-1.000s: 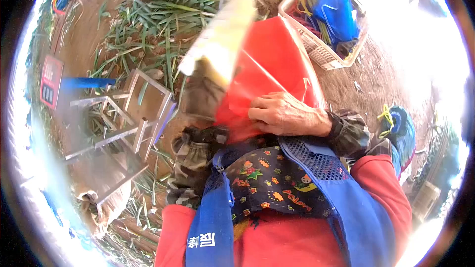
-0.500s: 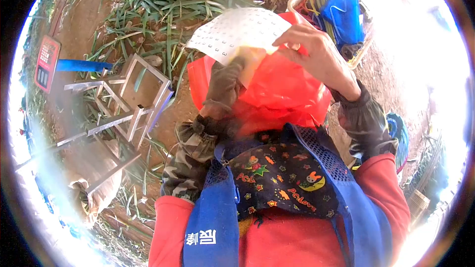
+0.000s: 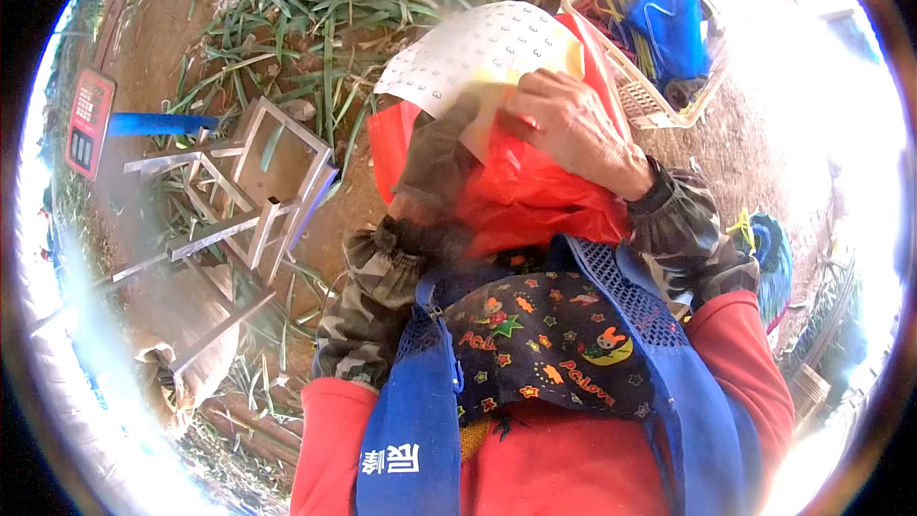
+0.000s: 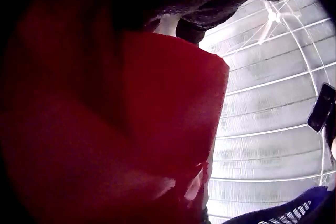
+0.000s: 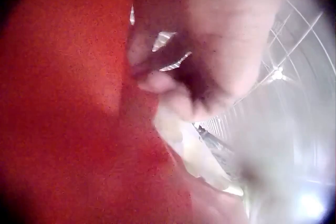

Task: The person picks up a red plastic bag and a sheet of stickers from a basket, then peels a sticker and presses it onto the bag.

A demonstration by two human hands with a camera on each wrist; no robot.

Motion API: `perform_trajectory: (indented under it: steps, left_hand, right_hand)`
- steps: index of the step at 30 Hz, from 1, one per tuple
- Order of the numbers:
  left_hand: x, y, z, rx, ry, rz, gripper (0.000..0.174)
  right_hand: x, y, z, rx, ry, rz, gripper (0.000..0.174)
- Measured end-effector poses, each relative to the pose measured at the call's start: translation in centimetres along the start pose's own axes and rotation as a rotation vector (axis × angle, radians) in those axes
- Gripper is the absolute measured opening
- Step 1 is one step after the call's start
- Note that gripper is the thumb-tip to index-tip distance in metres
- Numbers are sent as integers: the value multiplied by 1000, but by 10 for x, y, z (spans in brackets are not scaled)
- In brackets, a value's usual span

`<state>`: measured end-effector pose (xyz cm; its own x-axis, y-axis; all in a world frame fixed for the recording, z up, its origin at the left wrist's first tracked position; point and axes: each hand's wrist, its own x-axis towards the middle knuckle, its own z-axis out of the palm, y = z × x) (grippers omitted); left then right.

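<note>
Now | gloved left hand (image 3: pixel 435 158) grips label sheet (image 3: pixel 478 48), centre-far, above red bag (image 3: pixel 535 205) | right hand (image 3: pixel 564 129) fingers pinch sheet's near right edge | judgement: brace sheet flat, peel slowly.

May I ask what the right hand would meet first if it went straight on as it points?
The right hand would likely meet the white sheet first, which it seems to touch; the left hand lies beyond.
</note>
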<state>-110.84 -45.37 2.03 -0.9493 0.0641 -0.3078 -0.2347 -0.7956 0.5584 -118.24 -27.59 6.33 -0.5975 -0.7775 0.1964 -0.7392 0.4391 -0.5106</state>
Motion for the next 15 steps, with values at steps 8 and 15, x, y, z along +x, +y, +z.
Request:
perform_trajectory:
  steps: [8, 15]
  left_hand:
    - [4, -3, 14, 549, 261, 77, 28]
    - [2, -4, 22, 384, 305, 55, 32]
  right_hand:
    - [-8, -13, 0, 309, -187, -61, 16]
    - [2, 5, -10, 149, 135, 320, 16]
